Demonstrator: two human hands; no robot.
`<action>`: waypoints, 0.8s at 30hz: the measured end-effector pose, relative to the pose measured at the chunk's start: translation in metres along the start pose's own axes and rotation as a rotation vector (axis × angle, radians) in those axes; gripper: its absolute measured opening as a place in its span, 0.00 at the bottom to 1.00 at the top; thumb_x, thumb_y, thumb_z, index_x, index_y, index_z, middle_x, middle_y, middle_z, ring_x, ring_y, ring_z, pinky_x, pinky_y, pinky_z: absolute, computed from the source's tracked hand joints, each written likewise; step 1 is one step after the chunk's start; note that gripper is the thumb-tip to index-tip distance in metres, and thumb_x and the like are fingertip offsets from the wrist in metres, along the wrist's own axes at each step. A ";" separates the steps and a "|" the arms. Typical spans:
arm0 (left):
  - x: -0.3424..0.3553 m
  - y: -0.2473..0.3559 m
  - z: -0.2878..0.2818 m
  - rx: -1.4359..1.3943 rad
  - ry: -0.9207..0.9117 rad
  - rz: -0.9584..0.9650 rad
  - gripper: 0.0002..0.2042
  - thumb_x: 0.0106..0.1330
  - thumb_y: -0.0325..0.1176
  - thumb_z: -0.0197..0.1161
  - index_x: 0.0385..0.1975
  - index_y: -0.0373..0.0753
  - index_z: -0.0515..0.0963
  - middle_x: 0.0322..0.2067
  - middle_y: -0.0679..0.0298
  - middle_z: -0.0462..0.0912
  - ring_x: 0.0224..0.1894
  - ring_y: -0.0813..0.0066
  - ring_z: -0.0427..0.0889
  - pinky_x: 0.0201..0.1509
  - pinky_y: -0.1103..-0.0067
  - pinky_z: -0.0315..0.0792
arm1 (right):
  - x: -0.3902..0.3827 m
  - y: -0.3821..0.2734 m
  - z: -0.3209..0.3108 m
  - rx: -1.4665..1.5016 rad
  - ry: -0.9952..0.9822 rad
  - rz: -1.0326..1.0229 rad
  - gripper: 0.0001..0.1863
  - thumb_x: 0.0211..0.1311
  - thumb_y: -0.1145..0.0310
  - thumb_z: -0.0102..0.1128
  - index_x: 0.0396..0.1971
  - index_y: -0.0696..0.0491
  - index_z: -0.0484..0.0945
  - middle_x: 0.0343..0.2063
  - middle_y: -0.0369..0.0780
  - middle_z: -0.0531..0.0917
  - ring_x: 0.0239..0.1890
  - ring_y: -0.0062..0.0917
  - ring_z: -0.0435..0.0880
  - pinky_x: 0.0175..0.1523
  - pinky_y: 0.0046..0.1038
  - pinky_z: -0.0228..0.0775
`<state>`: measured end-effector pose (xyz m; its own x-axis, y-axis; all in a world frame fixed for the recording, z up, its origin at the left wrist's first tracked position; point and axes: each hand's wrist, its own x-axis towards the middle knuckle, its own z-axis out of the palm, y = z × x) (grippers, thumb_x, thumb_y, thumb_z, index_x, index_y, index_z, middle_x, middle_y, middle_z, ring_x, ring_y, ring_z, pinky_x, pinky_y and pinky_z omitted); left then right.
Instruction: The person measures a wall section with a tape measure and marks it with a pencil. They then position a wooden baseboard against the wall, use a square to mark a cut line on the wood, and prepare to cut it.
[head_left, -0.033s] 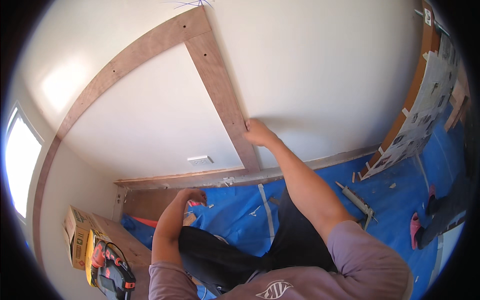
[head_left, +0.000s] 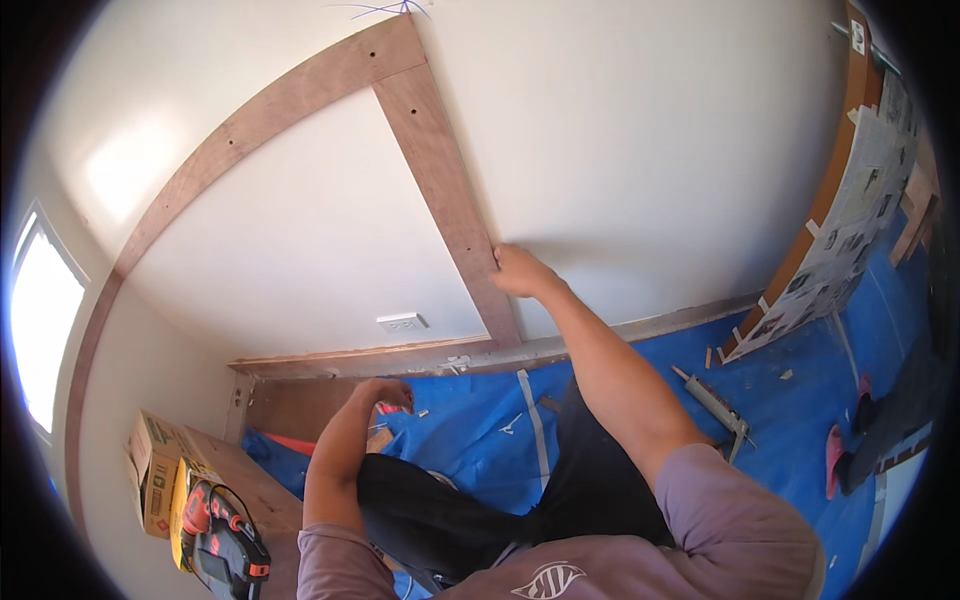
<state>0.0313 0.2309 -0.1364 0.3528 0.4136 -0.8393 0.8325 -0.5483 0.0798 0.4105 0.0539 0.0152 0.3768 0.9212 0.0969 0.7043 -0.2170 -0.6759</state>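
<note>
An upright wooden board (head_left: 437, 150) stands against the white wall and joins a long curved board (head_left: 231, 141) at its top. My right hand (head_left: 523, 271) is closed at the right edge of the upright board, low down. Whatever its fingers hold, if anything, is hidden. Over by my left knee, my left hand (head_left: 386, 391) hangs with its fingers curled. A bit of red shows under it, but I cannot make out whether the hand holds it. A white wall outlet (head_left: 402, 322) sits left of the upright board's lower end.
Blue sheeting (head_left: 480, 420) covers the floor. A caulking gun (head_left: 715, 408) lies on it to my right. At lower left are a cardboard box (head_left: 158, 470) and a red and black power tool (head_left: 225, 540). A newspaper-covered panel (head_left: 845, 230) leans at right, near another person's leg (head_left: 885, 430).
My right hand has slid slightly down along the board's edge. The other person's pink-shod foot at right has shifted a little. My left hand stays put.
</note>
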 end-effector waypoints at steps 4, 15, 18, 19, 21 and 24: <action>0.005 -0.010 -0.005 -0.008 -0.032 -0.015 0.24 0.63 0.50 0.79 0.56 0.50 0.85 0.49 0.62 0.86 0.53 0.65 0.84 0.50 0.64 0.87 | 0.003 0.012 -0.005 -0.274 -0.300 -0.033 0.21 0.64 0.56 0.67 0.44 0.61 0.88 0.44 0.55 0.91 0.52 0.47 0.90 0.56 0.46 0.81; -0.003 -0.023 0.002 0.138 0.035 0.031 0.28 0.62 0.52 0.75 0.62 0.49 0.86 0.58 0.58 0.89 0.59 0.58 0.87 0.64 0.65 0.79 | -0.005 0.039 -0.055 -0.228 -0.279 0.059 0.28 0.67 0.51 0.70 0.60 0.54 0.85 0.55 0.48 0.89 0.55 0.43 0.89 0.57 0.44 0.81; -0.014 -0.021 0.003 0.113 0.005 0.017 0.29 0.62 0.52 0.76 0.62 0.49 0.85 0.57 0.58 0.89 0.60 0.60 0.86 0.63 0.64 0.79 | -0.008 0.049 -0.068 -0.205 -0.352 0.237 0.30 0.69 0.50 0.68 0.65 0.52 0.81 0.53 0.44 0.89 0.53 0.36 0.89 0.54 0.42 0.82; -0.017 -0.021 0.004 0.098 0.008 0.013 0.29 0.62 0.52 0.77 0.62 0.49 0.85 0.56 0.58 0.89 0.59 0.61 0.86 0.63 0.64 0.80 | -0.009 0.051 -0.071 -0.199 -0.372 0.240 0.30 0.70 0.49 0.68 0.65 0.51 0.80 0.52 0.43 0.89 0.52 0.34 0.89 0.54 0.41 0.82; -0.025 -0.022 0.007 0.026 0.005 0.000 0.24 0.63 0.47 0.78 0.58 0.49 0.84 0.51 0.61 0.87 0.52 0.63 0.86 0.54 0.65 0.85 | -0.011 0.052 -0.074 -0.180 -0.418 0.262 0.31 0.71 0.49 0.67 0.67 0.51 0.79 0.50 0.42 0.89 0.51 0.30 0.88 0.53 0.39 0.82; -0.031 -0.024 0.009 -0.019 0.010 -0.040 0.23 0.63 0.44 0.79 0.57 0.48 0.84 0.50 0.61 0.86 0.50 0.64 0.85 0.50 0.64 0.88 | -0.015 0.052 -0.075 -0.185 -0.418 0.244 0.33 0.70 0.50 0.67 0.68 0.53 0.77 0.52 0.44 0.88 0.47 0.28 0.88 0.43 0.35 0.80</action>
<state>-0.0039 0.2248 -0.1169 0.3236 0.4423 -0.8364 0.8539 -0.5173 0.0569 0.4860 0.0045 0.0336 0.2974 0.8786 -0.3736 0.7345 -0.4605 -0.4984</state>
